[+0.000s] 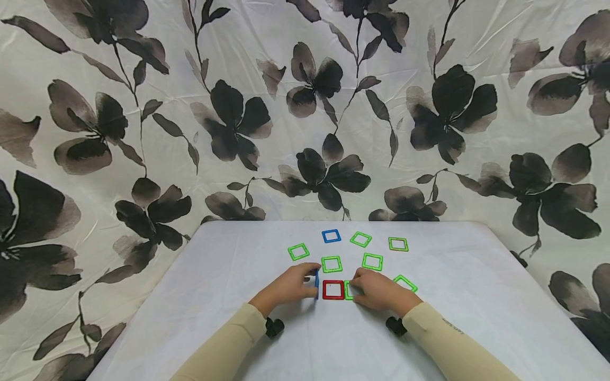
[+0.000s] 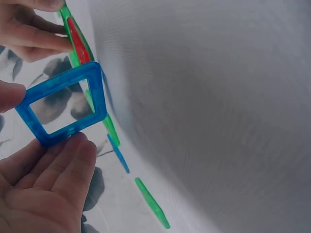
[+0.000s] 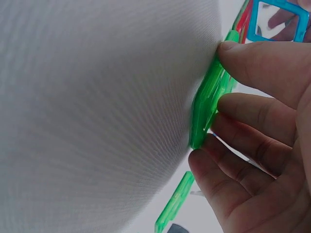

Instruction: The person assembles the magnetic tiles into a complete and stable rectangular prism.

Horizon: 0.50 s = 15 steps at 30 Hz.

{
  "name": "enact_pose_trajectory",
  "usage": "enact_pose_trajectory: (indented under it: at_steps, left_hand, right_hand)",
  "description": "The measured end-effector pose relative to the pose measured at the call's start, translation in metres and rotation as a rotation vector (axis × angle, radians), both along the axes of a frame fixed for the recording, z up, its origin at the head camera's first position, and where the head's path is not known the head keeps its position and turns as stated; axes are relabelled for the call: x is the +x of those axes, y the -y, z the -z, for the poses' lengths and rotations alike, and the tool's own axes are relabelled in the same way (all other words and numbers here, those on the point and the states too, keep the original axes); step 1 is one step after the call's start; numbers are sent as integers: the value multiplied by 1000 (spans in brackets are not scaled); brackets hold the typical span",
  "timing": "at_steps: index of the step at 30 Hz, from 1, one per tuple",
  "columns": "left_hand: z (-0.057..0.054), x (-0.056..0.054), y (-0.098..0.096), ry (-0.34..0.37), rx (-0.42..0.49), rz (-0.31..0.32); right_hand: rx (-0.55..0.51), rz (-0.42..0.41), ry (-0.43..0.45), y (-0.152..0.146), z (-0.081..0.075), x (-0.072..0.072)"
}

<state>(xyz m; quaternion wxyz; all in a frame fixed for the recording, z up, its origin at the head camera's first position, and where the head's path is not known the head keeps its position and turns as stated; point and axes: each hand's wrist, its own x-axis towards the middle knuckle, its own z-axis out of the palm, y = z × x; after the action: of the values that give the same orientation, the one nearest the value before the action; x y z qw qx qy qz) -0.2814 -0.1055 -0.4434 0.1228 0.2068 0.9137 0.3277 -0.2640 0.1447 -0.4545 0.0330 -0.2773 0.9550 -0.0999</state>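
"Blue translucent plastic, that upright square frame (image 2: 98, 94). Where does it stand?"

"Just left of the red square frame (image 1: 333, 298), up on its edge, with a narrow gap between. The left hand (image 1: 294, 282) has its grip on it, thumb against one edge, fingers against the opposite one. Whether the lower edge meets the tabletop (image 1: 238, 254), I can't tell."

"And the right hand (image 1: 378, 290)?"

"Its grip is on the flat green square frame (image 3: 209, 102), thumb and fingertips at the edges. That one looks to be touching the red one's right side."

"How would you handle this step?"

"Looks like edge-to-edge alignment to me. I'd steady the green one lightly, then set the blue edge parallel to the red one's left side before closing the gap. No fingers hold the red one directly, so a crooked nudge could skew it."

"Any help from the materials?"

"Slim, glossy rims with straight sides, good for lining up, though they'd probably slide easily. Beneath is a white, finely woven-looking surface. Loose green frames (image 1: 332, 271) and another blue frame (image 1: 332, 241) lie flat farther off."
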Motion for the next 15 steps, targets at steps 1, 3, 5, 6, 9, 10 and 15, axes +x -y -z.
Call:
enact_pose_trajectory:
  at_steps: [1, 3, 5, 6, 9, 10, 15]
  left_hand:
    - [0, 0, 0, 0, 1, 2]
    - [1, -1, 0, 3, 10, 5]
    - [1, -1, 0, 11, 18, 5]
    - [2, -2, -1, 15, 22, 4]
    - [2, -2, -1, 22, 32, 5]
    - [2, -3, -2, 25, 35, 6]
    - [4, -5, -3, 28, 32, 12]
  right_hand:
    - [-1, 0, 1, 0, 0, 0]
    - [-2, -1, 3, 0, 0, 0]
    - [-2, -1, 5, 0, 0, 0]
    - [0, 0, 6, 0, 0, 0]
    - [1, 7, 11, 0, -1, -1]
    - [2, 13, 15, 1, -1, -1]
    - [10, 36, 38, 2, -1, 0]
